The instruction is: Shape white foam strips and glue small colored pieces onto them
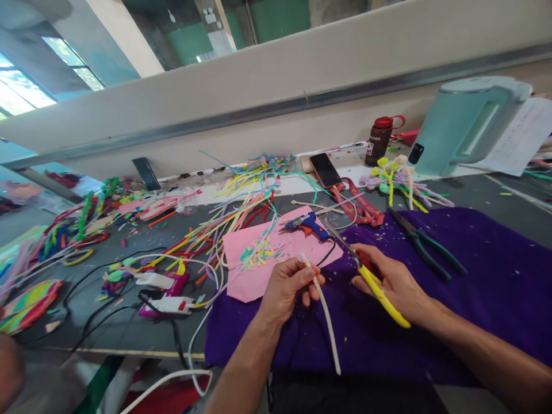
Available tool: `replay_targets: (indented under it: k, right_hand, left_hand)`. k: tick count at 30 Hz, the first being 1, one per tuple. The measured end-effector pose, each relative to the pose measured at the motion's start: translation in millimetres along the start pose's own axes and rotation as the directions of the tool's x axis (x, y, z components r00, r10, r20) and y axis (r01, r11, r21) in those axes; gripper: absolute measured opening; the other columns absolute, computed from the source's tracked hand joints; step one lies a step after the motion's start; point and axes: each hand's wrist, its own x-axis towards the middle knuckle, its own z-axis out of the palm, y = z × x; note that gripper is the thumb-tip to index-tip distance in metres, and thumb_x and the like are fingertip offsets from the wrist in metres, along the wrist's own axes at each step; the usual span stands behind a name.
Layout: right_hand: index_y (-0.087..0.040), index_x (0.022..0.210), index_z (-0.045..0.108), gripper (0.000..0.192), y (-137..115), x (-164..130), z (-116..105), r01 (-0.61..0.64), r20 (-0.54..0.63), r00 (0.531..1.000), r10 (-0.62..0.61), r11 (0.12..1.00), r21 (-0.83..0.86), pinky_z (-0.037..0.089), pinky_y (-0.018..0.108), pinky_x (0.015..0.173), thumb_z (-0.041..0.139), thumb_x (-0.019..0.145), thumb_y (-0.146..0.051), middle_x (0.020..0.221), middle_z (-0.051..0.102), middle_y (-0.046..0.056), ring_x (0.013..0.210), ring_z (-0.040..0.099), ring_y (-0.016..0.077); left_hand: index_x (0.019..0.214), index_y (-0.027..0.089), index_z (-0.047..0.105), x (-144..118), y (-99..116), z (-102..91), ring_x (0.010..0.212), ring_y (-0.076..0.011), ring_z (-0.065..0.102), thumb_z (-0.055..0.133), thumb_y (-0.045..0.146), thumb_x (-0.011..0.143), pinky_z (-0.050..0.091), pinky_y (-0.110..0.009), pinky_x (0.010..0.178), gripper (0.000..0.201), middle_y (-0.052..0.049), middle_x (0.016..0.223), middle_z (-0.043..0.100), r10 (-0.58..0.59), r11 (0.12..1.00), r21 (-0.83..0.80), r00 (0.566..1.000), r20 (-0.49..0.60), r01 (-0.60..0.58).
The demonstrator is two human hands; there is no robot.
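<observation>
Two hands work over a purple cloth (474, 299) spread on the desk (129, 322). The left hand (287, 284) comes up from the bottom edge, forearm angled up and right, its fingers pinched closed around the top end of one white stick (325, 313); the stick hangs down and to the right from the fingertips, over the cloth. The right hand (397, 284) enters from the lower right, forearm low across the cloth, and is closed around the yellow handles of one pair of scissors (375, 284). The blades point up and left, toward the far edge of the cloth, and lie near the stick's top end without touching it.

Just beyond the left hand lies one pink sheet (267, 259), partly on the cloth, with small coloured scraps on it. One blue glue gun (308, 224) rests at its far corner. Right of the scissors, one pair of green-handled pliers (425, 244) lies on the cloth.

To the left, cables and a white and pink power strip (166, 293) sit on the bare desk, beside a long heap of coloured strips (228, 218).

Farther back lie two phones, one by the red lanyard (360, 207) at (324, 169) and one leaning on the wall (145, 172). One brown bottle (379, 141) and one pale green kettle (466, 123) stand at the wall.
</observation>
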Motion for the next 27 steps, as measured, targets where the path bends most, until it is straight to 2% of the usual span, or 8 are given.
replay_targets:
  k: [2, 7, 13, 19, 27]
  right_hand:
    - [-0.024, 0.121, 0.04, 0.048, 0.4, 0.4, -1.0, -0.032, 0.02, 0.999, 0.032, 0.999, 0.025, 0.043, 0.024, 0.06, 0.055, 0.078, -0.04, 0.076, 0.057, -0.002, 0.063, 0.053, 0.0124]
    - [-0.025, 0.122, 0.041, 0.05, 0.9, -0.3, 3.9, -0.03, 0.09, 0.996, 0.026, 0.999, 0.042, 0.045, 0.026, 0.066, 0.057, 0.077, -0.04, 0.088, 0.061, 0.0, 0.071, 0.057, 0.0145]
    - [-0.024, 0.122, 0.041, 0.052, 0.6, -2.0, 5.5, 0.007, 0.086, 0.996, -0.007, 1.0, 0.007, 0.045, 0.029, 0.07, 0.059, 0.075, -0.038, 0.092, 0.062, 0.002, 0.075, 0.059, 0.0157]
    - [-0.022, 0.119, 0.042, 0.049, -4.5, -2.3, 4.0, 0.042, 0.107, 0.993, -0.043, 0.999, 0.016, 0.045, 0.027, 0.065, 0.059, 0.075, -0.034, 0.086, 0.062, 0.002, 0.067, 0.057, 0.0136]
    - [-0.021, 0.119, 0.044, 0.047, -5.8, -1.9, 3.4, 0.098, 0.094, 0.991, -0.1, 0.995, 0.023, 0.044, 0.025, 0.06, 0.058, 0.075, -0.032, 0.082, 0.06, 0.0, 0.062, 0.054, 0.0119]
  left_hand:
    - [0.072, 0.01, 0.065, -0.1, -0.3, -0.4, 0.042, -0.0099, 0.058, 0.07, 0.026, 0.066, 0.038, -0.013, 0.032, 0.018, -0.006, 0.064, 0.068, 0.002, 1.0, 0.011, 1.0, 0.004, -0.002]
    - [0.072, 0.011, 0.065, -0.1, -0.3, -0.9, 0.043, -0.0091, 0.059, 0.069, 0.026, 0.068, 0.038, -0.013, 0.033, 0.016, -0.005, 0.065, 0.068, 0.009, 0.999, 0.034, 1.0, 0.022, -0.01]
    - [0.071, 0.01, 0.064, -0.8, 0.4, -0.5, 0.041, -0.0085, 0.058, 0.069, 0.024, 0.067, 0.037, -0.012, 0.031, 0.015, -0.005, 0.063, 0.067, -0.004, 0.999, 0.049, 1.0, 0.005, 0.004]
    - [0.063, 0.011, 0.058, -1.4, 2.7, 0.7, 0.036, -0.0079, 0.054, 0.072, 0.026, 0.063, 0.035, -0.012, 0.028, 0.021, -0.003, 0.058, 0.065, -0.006, 0.999, 0.048, 1.0, -0.027, 0.008]
    - [0.064, 0.011, 0.058, -0.8, 2.7, 0.6, 0.037, -0.0073, 0.055, 0.072, 0.026, 0.062, 0.036, -0.012, 0.03, 0.02, -0.003, 0.059, 0.065, -0.009, 0.997, 0.07, 0.999, -0.053, 0.013]
